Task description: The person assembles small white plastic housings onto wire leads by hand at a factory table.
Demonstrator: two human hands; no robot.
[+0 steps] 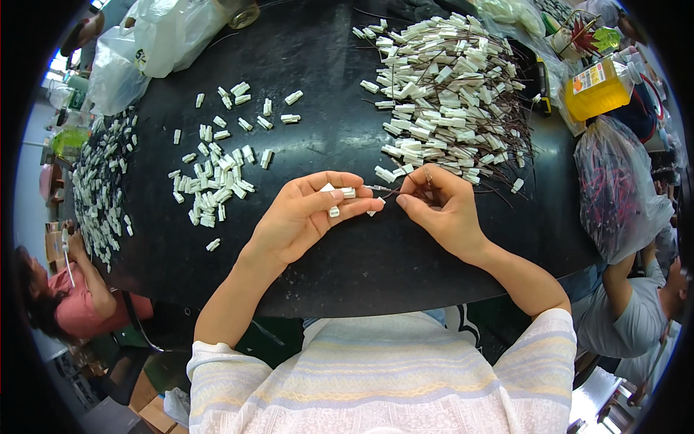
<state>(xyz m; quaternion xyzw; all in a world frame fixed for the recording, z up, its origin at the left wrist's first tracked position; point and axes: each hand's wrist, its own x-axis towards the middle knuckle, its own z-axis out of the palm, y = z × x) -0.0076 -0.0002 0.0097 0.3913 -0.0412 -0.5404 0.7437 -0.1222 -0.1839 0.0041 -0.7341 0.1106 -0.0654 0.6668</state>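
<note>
My left hand is closed round a few small white plastic connector housings, held between thumb and fingers with one lower by the palm. My right hand pinches a thin dark wire. The wire's tip, with a small metal end, points left at the housing by my left fingertips; whether it sits inside cannot be made out. Another white housing hangs just under the left fingertips. Ahead of my right hand lies a big heap of white connectors with dark wires. Loose white housings are scattered beyond my left hand.
The black table curves toward me. More small connectors cover its left side, near a person in pink. Plastic bags stand far left. On the right are a yellow liquid bottle, a bag of coloured wires and another person.
</note>
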